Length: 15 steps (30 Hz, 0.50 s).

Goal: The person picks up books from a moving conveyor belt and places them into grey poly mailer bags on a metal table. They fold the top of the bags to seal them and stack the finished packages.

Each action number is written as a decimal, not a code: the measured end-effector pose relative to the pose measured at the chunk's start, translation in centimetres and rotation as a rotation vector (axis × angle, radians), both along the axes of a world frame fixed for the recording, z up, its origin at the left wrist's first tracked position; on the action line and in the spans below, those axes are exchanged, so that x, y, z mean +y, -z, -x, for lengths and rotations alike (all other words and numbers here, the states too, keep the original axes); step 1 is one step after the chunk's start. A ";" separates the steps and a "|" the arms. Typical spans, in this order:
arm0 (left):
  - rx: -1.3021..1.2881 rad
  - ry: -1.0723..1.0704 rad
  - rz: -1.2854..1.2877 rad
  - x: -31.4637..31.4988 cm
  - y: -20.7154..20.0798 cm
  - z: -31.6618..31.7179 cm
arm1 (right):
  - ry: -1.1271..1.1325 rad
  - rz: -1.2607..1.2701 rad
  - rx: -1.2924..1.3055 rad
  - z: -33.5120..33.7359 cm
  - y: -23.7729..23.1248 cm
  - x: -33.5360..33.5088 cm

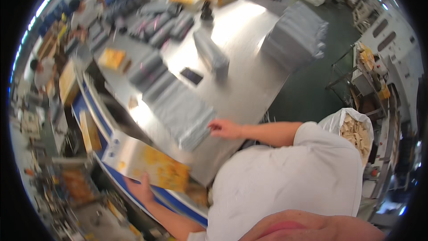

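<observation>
A white box-shaped pack with mottled yellow-orange patches (154,163) lies aslant over a blue-sided conveyor (117,178), beside the left edge of a shiny silver metal table (249,93), toward its near corner. Its plain white end points away to the left and its yellow end toward the person's white shirt; its surface is slightly blurred. The left hand (141,189) is partly spread, thumb apart from the fingers, against the pack's near side; whether it grips or only steadies it, I cannot tell.

The right hand (225,129) is half open, fingers loosely curled, at the near right corner of a flat grey plastic-wrapped bundle (183,114); contact is unclear. That bundle lies along the table's left edge, with a black rectangular phone (191,75) just beyond it.
</observation>
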State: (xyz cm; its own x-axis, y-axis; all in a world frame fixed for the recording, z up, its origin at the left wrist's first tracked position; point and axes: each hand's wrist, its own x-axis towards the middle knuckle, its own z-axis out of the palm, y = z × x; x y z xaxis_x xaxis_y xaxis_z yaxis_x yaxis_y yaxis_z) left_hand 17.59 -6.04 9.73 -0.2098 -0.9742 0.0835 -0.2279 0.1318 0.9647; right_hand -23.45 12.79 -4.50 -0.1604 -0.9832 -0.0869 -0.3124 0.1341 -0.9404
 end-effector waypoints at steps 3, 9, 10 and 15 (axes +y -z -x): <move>0.135 0.105 -0.267 2.1 6.8 11.8 | -0.176 0.141 -0.198 0.7 -2.7 -3.9; -0.280 0.185 -0.057 3.8 19.6 26.5 | -0.128 -0.067 0.131 6.6 -0.4 -2.2; -0.339 0.175 0.007 4.9 19.4 26.2 | -0.206 -0.140 0.050 6.7 -0.2 -1.3; -0.053 0.037 -0.365 2.1 18.6 25.6 | -0.221 -0.135 0.018 6.4 0.6 0.0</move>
